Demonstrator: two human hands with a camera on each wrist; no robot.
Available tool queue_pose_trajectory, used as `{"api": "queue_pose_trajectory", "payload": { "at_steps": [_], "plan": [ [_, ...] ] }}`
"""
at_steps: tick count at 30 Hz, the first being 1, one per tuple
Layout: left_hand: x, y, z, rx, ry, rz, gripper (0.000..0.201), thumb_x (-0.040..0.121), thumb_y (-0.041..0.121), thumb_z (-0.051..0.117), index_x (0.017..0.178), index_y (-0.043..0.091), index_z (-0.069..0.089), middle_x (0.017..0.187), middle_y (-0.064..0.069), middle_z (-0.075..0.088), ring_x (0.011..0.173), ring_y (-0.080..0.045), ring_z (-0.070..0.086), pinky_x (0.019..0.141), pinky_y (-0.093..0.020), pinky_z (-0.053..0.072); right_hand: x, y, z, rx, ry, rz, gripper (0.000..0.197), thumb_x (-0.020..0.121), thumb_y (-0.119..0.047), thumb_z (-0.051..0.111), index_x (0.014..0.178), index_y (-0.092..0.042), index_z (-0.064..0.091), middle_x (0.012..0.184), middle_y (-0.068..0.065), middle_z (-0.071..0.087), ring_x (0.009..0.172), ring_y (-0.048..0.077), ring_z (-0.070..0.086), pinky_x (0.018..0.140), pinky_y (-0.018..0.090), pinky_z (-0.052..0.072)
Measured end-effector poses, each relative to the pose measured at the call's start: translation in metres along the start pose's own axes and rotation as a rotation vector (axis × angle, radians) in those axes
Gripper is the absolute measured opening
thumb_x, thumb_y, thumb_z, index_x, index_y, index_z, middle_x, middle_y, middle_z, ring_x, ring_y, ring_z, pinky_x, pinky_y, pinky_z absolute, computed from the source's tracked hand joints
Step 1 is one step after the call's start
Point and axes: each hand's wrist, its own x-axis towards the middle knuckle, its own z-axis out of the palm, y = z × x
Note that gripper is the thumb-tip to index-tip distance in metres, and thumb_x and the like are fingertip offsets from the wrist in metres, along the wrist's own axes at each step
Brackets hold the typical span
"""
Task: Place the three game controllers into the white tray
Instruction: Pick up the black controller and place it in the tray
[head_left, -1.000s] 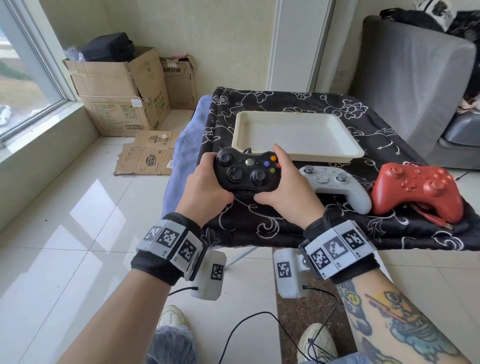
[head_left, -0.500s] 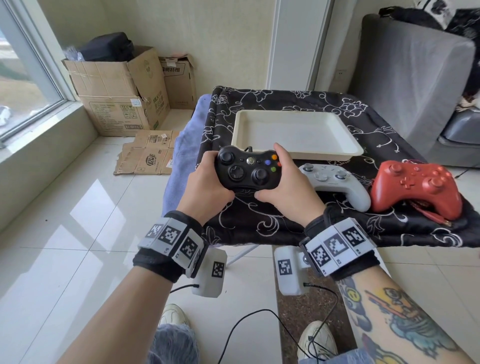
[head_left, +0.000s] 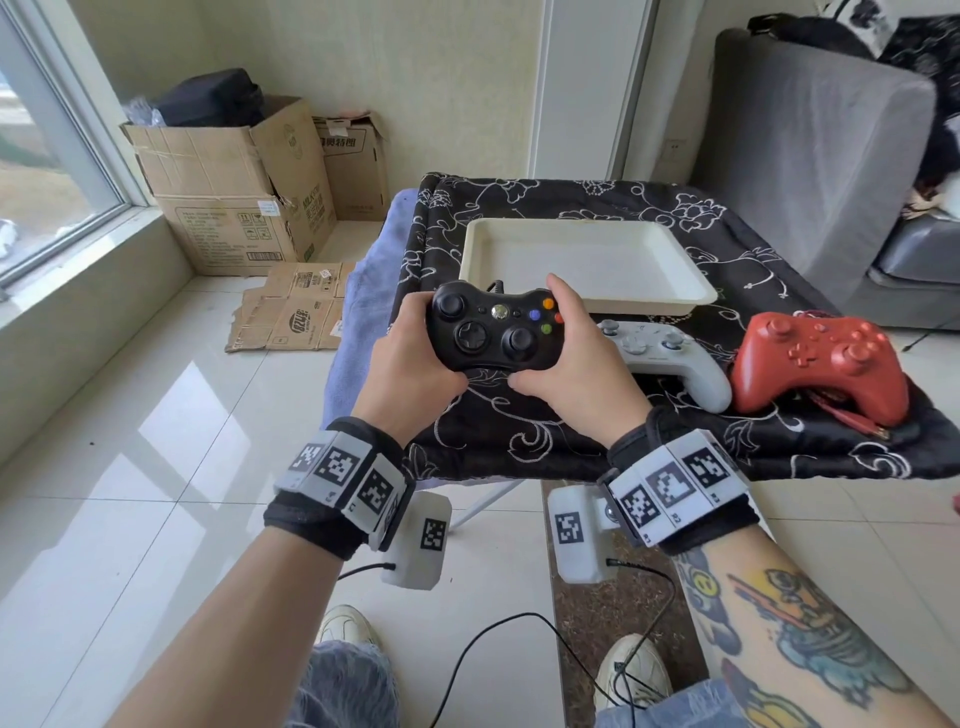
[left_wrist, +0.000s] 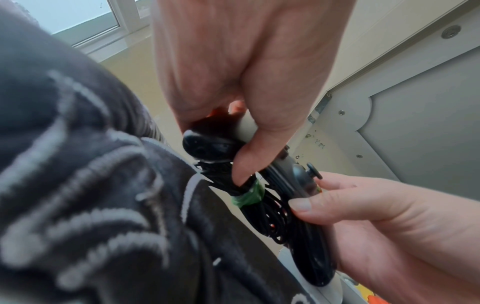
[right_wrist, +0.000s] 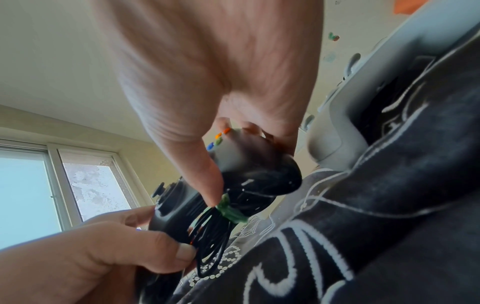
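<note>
1. The left hand (head_left: 410, 364) and right hand (head_left: 571, 364) each gripped a horn of the black controller (head_left: 496, 327), its bundled cable (left_wrist: 270, 207) pinned underneath.
2. Over the last second it had risen off the cloth toward the white tray (head_left: 701, 291), just beyond; delivery looked underway.
3. The white controller (head_left: 670, 358) and red controller (head_left: 821, 358) lay to the right, still waiting.

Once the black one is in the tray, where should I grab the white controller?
Take the white controller by its near-right handle, coming from above on your own side. That horn juts toward you, free on the cloth; the red controller crowds its right flank, and your right hand holding the black controller covers its left end.
</note>
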Motion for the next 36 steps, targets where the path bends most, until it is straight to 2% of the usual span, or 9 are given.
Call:
{"api": "queue_pose_trajectory", "payload": {
  "at_steps": [4, 9, 15, 23, 26, 29, 31, 33, 36],
  "plan": [
    [-0.002, 0.002, -0.002, -0.002, 0.007, 0.023, 0.063, 0.071, 0.008, 0.073, 0.128, 0.02, 0.048, 0.092, 0.015, 0.059, 0.092, -0.013, 0.06, 0.064, -0.01, 0.042, -0.004, -0.001, -0.002, 0.012, 0.023, -0.019, 0.104, 0.072, -0.01, 0.08, 0.155, -0.023, 0.02, 0.14, 0.0, 0.052, 0.126, 0.02, 0.052, 0.098, 0.02, 0.036],
    [0.0, 0.01, -0.005, 0.013, 0.012, 0.05, 0.064, 0.072, 0.018, 0.08, 0.128, 0.019, 0.049, 0.094, 0.013, 0.06, 0.08, -0.005, 0.054, 0.06, 0.005, 0.036, -0.003, -0.001, -0.003, 0.029, 0.039, -0.018, 0.105, 0.072, -0.011, 0.082, 0.155, -0.024, 0.02, 0.137, 0.0, 0.054, 0.123, 0.021, 0.054, 0.099, 0.022, 0.038],
    [-0.001, 0.013, -0.004, -0.004, 0.027, 0.058, 0.07, 0.069, 0.025, 0.083, 0.129, 0.021, 0.048, 0.106, 0.011, 0.063, 0.093, -0.009, 0.056, 0.062, -0.002, 0.036, -0.002, -0.001, -0.004, 0.054, 0.052, -0.032, 0.105, 0.072, -0.01, 0.082, 0.155, -0.023, 0.021, 0.137, -0.001, 0.055, 0.123, 0.019, 0.054, 0.097, 0.02, 0.036],
    [-0.004, 0.014, -0.006, 0.007, 0.037, 0.075, 0.067, 0.07, 0.016, 0.08, 0.128, 0.019, 0.049, 0.1, 0.013, 0.058, 0.089, -0.009, 0.054, 0.06, -0.003, 0.036, -0.009, -0.003, -0.008, 0.059, 0.074, -0.063, 0.104, 0.073, -0.011, 0.082, 0.155, -0.023, 0.021, 0.137, -0.001, 0.055, 0.123, 0.016, 0.053, 0.096, 0.018, 0.035],
    [-0.004, 0.015, -0.006, 0.004, 0.032, 0.091, 0.067, 0.069, 0.019, 0.082, 0.128, 0.02, 0.049, 0.098, 0.015, 0.059, 0.088, -0.008, 0.055, 0.062, -0.001, 0.039, -0.011, -0.004, -0.01, 0.057, 0.078, -0.06, 0.104, 0.072, -0.011, 0.082, 0.155, -0.024, 0.022, 0.133, -0.003, 0.056, 0.116, 0.012, 0.053, 0.095, 0.018, 0.035],
    [-0.001, 0.013, -0.005, -0.007, 0.023, 0.085, 0.067, 0.068, 0.014, 0.08, 0.127, 0.022, 0.049, 0.094, 0.016, 0.06, 0.085, -0.012, 0.062, 0.059, -0.008, 0.043, -0.008, -0.004, -0.011, 0.055, 0.081, -0.055, 0.104, 0.072, -0.011, 0.082, 0.155, -0.024, 0.022, 0.125, -0.006, 0.055, 0.112, 0.011, 0.053, 0.094, 0.018, 0.036],
    [0.004, 0.012, -0.005, -0.011, 0.034, 0.088, 0.067, 0.068, 0.01, 0.079, 0.127, 0.021, 0.05, 0.096, 0.012, 0.061, 0.081, -0.005, 0.06, 0.057, -0.003, 0.042, -0.004, -0.004, -0.012, 0.04, 0.087, -0.063, 0.103, 0.071, -0.011, 0.082, 0.154, -0.023, 0.023, 0.12, -0.007, 0.055, 0.115, 0.016, 0.055, 0.093, 0.019, 0.037],
    [0.011, 0.013, -0.005, -0.002, 0.041, 0.092, 0.064, 0.07, 0.008, 0.078, 0.127, 0.019, 0.051, 0.096, 0.014, 0.058, 0.079, 0.003, 0.054, 0.06, 0.005, 0.036, 0.003, -0.004, -0.013, 0.025, 0.093, -0.057, 0.103, 0.07, -0.012, 0.082, 0.154, -0.023, 0.024, 0.116, -0.01, 0.053, 0.116, 0.018, 0.056, 0.092, 0.02, 0.038],
    [0.03, 0.02, -0.006, 0.021, 0.018, 0.091, 0.063, 0.071, 0.01, 0.078, 0.126, 0.017, 0.05, 0.086, 0.021, 0.054, 0.08, 0.003, 0.053, 0.063, 0.006, 0.034, 0.022, -0.008, -0.019, 0.0, 0.091, -0.026, 0.103, 0.07, -0.013, 0.082, 0.154, -0.024, 0.024, 0.115, -0.011, 0.051, 0.114, 0.016, 0.055, 0.089, 0.019, 0.036]
  ]
}}
